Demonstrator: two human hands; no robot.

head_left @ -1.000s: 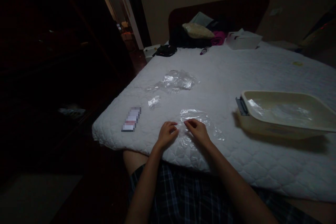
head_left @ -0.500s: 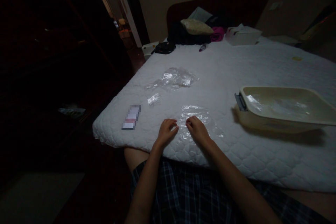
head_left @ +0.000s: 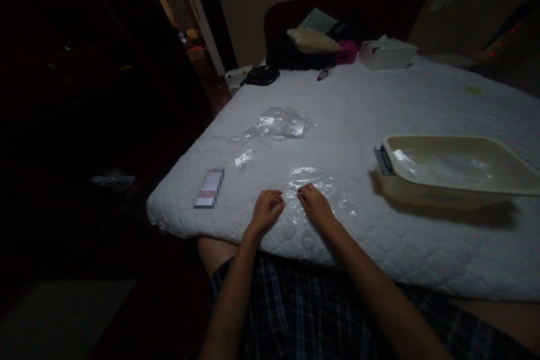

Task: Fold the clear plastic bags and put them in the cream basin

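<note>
A clear plastic bag [head_left: 324,185] lies spread on the white quilted bed near its front edge. My left hand [head_left: 269,209] is at the bag's left side, fingers curled with thumb and fingertips close together; it pinches something too small to make out. My right hand [head_left: 313,202] rests over the bag's middle, its fingers bent and closed on the film. Farther back lies a crumpled heap of clear bags [head_left: 282,124], with a small folded clear packet [head_left: 245,160] in front of it.
To the left lies a blurred-out phone-shaped object [head_left: 209,188]. A beige plastic bin [head_left: 447,197] with a grey latch stands at the right, clear plastic inside. Toward the headboard are a pillow [head_left: 313,40], a white box [head_left: 388,56] and a black bag [head_left: 261,75].
The left hand's thumb and fingertips have drawn closer together. The right hand stays on the bag almost unmoved. The whole view has shifted slightly.
</note>
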